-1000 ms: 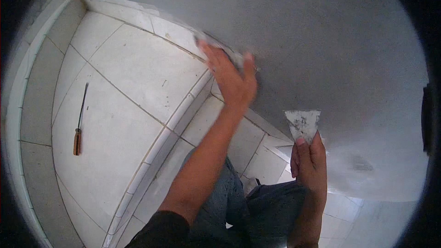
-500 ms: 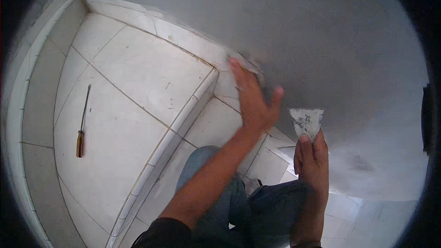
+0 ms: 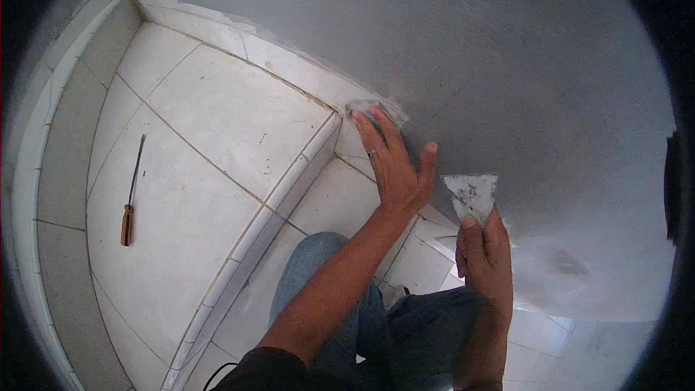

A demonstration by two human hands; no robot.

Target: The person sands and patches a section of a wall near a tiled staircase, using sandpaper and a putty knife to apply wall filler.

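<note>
My left hand [image 3: 394, 163] is open, its fingers stretched along the top of the tiled skirting [image 3: 286, 65] where it meets the grey wall [image 3: 492, 58]. A greyish smear of filler [image 3: 391, 110] lies just beyond the fingertips, partly hidden by them. On one finger sits a ring. At right, my right hand [image 3: 489, 250] grips a putty knife [image 3: 472, 192], its broad blade pointing up and away from me. Grey, dried residue speckles that blade, and the handle is hidden within my fingers.
A screwdriver [image 3: 129, 206] with an orange-and-black handle lies on the white tiled step [image 3: 195, 152] at left. The step's rounded edge [image 3: 239, 250] drops to a lower tiled floor [image 3: 329, 195]. My bent knees [image 3: 318, 261] are below my arms.
My left hand has shifted slightly down and left along the skirting's top, uncovering more of the smear. My right hand, with the putty knife, has moved a little left.
</note>
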